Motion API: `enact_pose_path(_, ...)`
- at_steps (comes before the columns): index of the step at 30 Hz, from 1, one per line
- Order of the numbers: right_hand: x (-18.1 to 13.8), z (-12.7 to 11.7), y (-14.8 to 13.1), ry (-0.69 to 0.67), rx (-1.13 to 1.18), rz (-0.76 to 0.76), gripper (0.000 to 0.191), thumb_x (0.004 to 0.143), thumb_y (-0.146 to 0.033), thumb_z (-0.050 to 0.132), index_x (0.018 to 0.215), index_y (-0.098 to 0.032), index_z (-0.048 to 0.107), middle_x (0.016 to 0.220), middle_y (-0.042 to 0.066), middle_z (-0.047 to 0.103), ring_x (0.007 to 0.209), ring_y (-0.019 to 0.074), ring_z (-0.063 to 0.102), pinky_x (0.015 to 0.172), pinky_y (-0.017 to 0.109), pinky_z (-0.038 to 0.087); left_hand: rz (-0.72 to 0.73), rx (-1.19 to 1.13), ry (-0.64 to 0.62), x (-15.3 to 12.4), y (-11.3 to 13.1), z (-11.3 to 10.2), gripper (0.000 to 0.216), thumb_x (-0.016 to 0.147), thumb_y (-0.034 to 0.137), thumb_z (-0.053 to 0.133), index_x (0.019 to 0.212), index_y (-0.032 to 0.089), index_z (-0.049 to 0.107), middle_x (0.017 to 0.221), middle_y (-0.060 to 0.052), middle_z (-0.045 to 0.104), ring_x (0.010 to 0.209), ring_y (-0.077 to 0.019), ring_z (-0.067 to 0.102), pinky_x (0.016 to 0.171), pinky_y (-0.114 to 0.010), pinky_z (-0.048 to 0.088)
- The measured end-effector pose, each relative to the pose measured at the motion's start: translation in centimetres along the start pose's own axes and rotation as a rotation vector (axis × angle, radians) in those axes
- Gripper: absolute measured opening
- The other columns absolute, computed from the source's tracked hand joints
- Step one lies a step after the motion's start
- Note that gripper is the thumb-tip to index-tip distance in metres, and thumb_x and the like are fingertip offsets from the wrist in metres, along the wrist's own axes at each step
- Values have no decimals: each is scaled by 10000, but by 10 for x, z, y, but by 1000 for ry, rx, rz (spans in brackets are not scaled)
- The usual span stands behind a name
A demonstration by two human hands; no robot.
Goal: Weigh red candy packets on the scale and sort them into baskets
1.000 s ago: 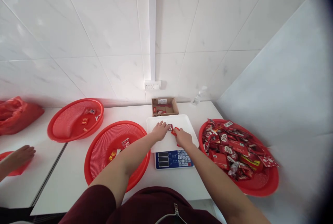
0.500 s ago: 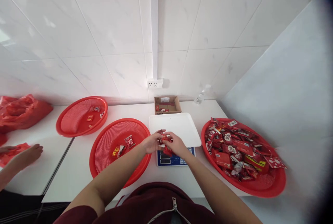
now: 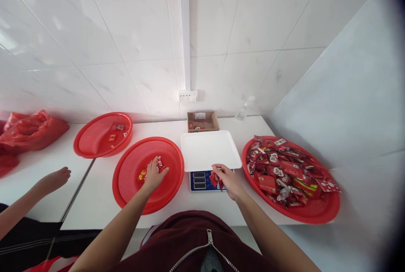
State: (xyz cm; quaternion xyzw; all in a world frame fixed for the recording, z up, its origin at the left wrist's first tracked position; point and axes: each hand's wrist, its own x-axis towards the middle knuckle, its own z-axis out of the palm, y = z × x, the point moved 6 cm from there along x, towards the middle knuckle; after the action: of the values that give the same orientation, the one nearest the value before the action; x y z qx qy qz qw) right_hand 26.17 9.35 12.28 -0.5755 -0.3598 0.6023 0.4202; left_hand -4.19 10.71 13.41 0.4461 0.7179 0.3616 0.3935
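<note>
My left hand reaches into the middle red plastic basket, fingers spread. It hovers at or touches a small red-and-white wrapped snack; contact is hard to tell. A yellow-printed packet lies beside it in the basket. Over the front of the digital scale, my right hand pinches some small red wrapped snacks; their number is hidden by the fingers. Behind the hand, the scale's white tray has nothing on it.
At right stands a red basket heaped with snack packets. A cardboard box and clear bottle stand by the wall. To the left are another red basket, red plastic bags and another person's hand.
My hands were together over the scale; the left has moved away into the middle basket and opened. The right keeps the red snacks. The other person's hand has come away from red plastic.
</note>
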Motion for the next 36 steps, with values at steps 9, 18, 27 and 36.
enact_pose_path(9,-17,31,-1,-82,-200,-197,389,762,-562,548,828,-189,634,733,31,663,696,187,604,667,321,471,-242,-453,-856,-94,42,137,509,791,488,613,1210,210,530,1032,-91,631,907,-197,630,809,-381,497)
enact_pose_path(18,-26,22,-6,164,-365,-450,418,875,-510,396,1052,-197,609,1092,107,649,1044,235,583,951,411,435,-548,-727,-928,-99,37,140,316,830,400,609,1066,201,539,963,-55,661,875,-197,658,832,-424,507)
enact_pose_path(27,-27,3,9,39,-257,-349,480,885,-490,400,1273,-223,489,1140,99,642,1058,217,600,915,393,477,-582,-664,-828,-87,32,148,326,780,222,689,1056,219,515,846,3,636,600,-79,627,580,-192,514)
enact_pose_path(36,-14,-181,24,651,-841,-217,453,785,-281,516,1202,-108,551,1213,185,592,1168,299,514,1004,451,371,-455,-594,-623,-19,58,147,685,783,348,674,1359,324,304,1273,-98,525,1122,-257,569,839,-395,539)
